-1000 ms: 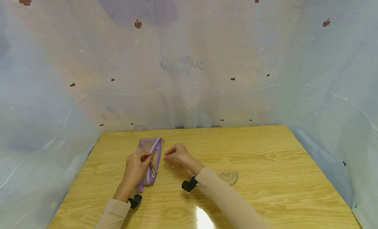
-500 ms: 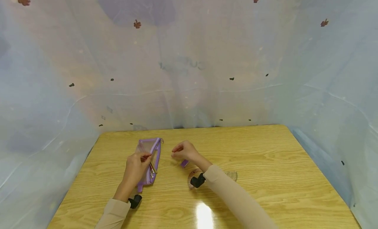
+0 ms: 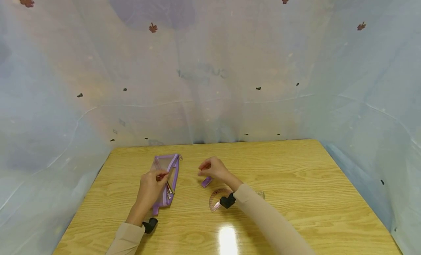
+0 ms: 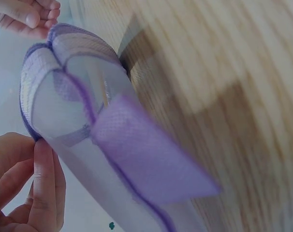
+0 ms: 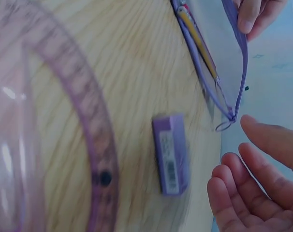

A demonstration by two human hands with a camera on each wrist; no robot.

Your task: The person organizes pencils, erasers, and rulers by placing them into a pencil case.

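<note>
Purple-trimmed sheer pouch, edge pinched by left hand, right hand relaxed and free; faceted block, arched translucent protractor

Curtained booth, patterned sheeting, wood-grain table

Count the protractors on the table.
2 show: a pink-tinted protractor left of the right sleeve, and what looks like a clear protractor peeking out on the sleeve's far side. More may be hidden behind the sleeve.
</note>
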